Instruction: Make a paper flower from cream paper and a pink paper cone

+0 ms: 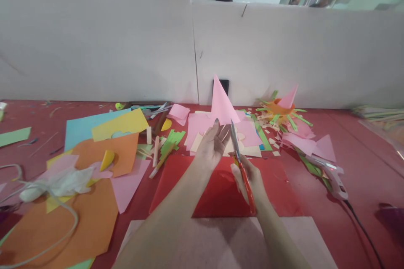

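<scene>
A pink paper cone [223, 103] points upward in the middle of the view, its lower edge pinched by my left hand [211, 145]. My right hand [250, 176] is closed round the red handles of a pair of scissors [237, 147]. The blades point up and reach the cone's lower right edge; whether they touch the paper I cannot tell. Beneath both hands lies a red board [221, 193]. Just beyond it, pink paper sheets [198, 128] and cream pieces are stacked.
Orange paper [72, 227], yellow paper [121, 125] and a white cable [74, 218] spread at left. At right are a glue gun [334, 178] with a black cord and an orange paper craft [277, 109] with green strips. A white partition [94, 46] stands behind.
</scene>
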Motion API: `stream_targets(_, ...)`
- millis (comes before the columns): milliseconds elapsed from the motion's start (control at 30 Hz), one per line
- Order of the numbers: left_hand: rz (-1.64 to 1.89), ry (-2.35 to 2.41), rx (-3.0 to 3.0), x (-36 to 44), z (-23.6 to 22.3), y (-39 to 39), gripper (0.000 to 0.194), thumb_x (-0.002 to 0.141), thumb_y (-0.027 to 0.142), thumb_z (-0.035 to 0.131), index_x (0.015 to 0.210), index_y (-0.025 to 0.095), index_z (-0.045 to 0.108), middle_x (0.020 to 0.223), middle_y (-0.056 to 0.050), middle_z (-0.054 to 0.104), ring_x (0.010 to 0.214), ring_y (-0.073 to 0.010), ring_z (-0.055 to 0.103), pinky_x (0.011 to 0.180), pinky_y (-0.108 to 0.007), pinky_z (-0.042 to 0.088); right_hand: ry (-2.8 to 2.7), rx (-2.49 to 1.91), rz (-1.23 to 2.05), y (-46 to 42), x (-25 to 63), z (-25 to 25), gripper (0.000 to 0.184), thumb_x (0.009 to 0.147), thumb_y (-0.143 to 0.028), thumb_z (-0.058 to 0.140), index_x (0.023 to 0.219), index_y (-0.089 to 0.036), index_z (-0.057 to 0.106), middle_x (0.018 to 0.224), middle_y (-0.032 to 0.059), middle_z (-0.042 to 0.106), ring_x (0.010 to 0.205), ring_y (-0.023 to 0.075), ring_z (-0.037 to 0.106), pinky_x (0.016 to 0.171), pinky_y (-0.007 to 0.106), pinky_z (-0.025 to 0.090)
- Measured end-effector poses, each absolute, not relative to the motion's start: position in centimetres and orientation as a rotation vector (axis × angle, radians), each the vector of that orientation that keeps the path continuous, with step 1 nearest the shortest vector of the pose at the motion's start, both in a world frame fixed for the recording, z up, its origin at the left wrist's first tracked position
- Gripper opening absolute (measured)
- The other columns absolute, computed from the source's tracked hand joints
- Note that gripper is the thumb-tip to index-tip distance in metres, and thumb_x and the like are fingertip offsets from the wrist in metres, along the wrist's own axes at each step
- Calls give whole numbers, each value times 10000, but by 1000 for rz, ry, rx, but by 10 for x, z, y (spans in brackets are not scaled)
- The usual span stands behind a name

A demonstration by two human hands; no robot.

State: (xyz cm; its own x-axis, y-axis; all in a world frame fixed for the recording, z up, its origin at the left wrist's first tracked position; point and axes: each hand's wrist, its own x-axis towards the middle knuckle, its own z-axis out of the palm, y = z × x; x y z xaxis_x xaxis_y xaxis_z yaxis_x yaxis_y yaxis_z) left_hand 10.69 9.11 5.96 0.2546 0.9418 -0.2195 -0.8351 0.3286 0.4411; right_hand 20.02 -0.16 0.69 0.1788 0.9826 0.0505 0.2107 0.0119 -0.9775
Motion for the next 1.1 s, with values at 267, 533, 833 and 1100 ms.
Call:
stream_targets(267, 1247, 443, 294, 108, 52, 92, 80, 757, 120, 637, 677, 128, 632, 723, -14, 707, 748, -132, 686, 871, -289, 505, -1208, -1391, 952, -3, 203, 8, 445, 831, -488, 484, 1101, -139, 542, 459, -87, 345, 363, 73, 318, 364, 190, 314)
stream_targets(533, 1243, 453, 382, 108, 46, 93, 28, 727, 146, 674, 746, 145, 654, 868, -42, 723, 834, -157, 683, 891, -297, 497, -1162, -1405, 921, -3, 198, 10, 470, 809, -529, 494, 1063, -142, 572, 440, -93, 321, 349, 69, 290, 352, 193, 290)
stream_targets(833, 1228, 442, 355, 109, 47, 93, 69, 707, 127, 686, 669, 140, 629, 777, -25, 720, 755, -147, 692, 871, -299, 514, -1170, -1401, 981, -3, 201, 11, 468, 810, -541, 495, 1059, -149, 557, 460, -90, 326, 360, 65, 299, 349, 185, 294)
stream_targets(1100, 1225, 470, 318, 109, 49, 92, 59, 719, 104, 666, 687, 137, 628, 729, -28, 715, 736, -148, 693, 844, -289, 525, -1198, -1430, 937, -4, 202, 10, 437, 816, -520, 499, 1045, -153, 563, 445, -86, 343, 350, 68, 296, 343, 186, 281)
